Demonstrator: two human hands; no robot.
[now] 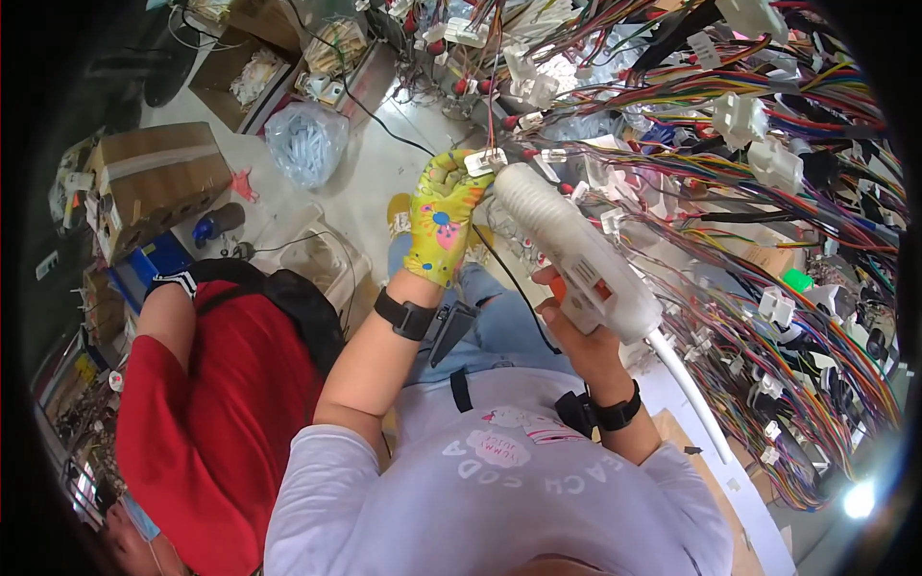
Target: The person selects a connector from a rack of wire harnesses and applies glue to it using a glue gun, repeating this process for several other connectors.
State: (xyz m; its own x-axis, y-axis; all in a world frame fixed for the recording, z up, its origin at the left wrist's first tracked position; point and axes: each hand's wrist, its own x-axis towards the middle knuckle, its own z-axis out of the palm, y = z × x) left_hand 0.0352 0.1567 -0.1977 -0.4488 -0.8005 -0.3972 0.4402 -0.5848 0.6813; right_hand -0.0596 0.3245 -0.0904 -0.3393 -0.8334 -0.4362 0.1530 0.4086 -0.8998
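My right hand (pixel 576 331) grips the handle of a white glue gun (pixel 567 245), its nozzle pointing up and left at a small white connector (pixel 485 160). My left hand (pixel 442 216), in a yellow patterned glove, pinches that connector between its fingertips, right at the gun's tip. The connector hangs from a red wire of a dense harness of coloured wires (pixel 730 163) spread across the board ahead and to the right. A white glue stick (pixel 687 389) sticks out of the back of the gun.
A person in a red shirt (pixel 206 413) stands close on my left. Cardboard boxes (pixel 154 182), a clear bag of white parts (pixel 307 142) and a plastic bin (pixel 322 259) sit on the floor at left. A black cord (pixel 509 274) runs down from the gun.
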